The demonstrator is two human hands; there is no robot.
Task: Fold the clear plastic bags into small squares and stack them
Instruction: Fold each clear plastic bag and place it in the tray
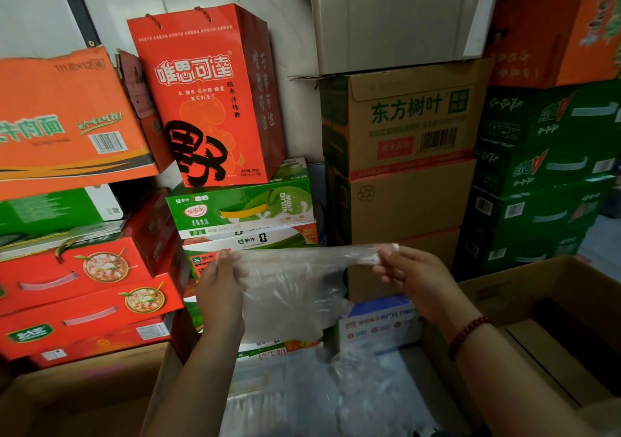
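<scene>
Between the two grips, head view: a clear bag [292, 289] hangs in the air, its top edge stretched taut. Left hand [220, 289] and right hand [408, 278] each pinch one upper corner. Below the grips lies loose plastic [353, 389]. Risk: the slick film slipping from either pinch, or creasing crooked.

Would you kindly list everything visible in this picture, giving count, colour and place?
clear plastic bag: one, clear, held up at centre.
loose plastic bags: several, clear, piled below the hands.
red gift bag: one, red, upper centre.
brown cartons: a stack, right of centre.
green cartons: a stack, far right.
red cartons: stacked, left.
bead bracelet: one, dark red, right wrist.
left hand: pinches the bag's top edge.
right hand: pinches the other end.
</scene>
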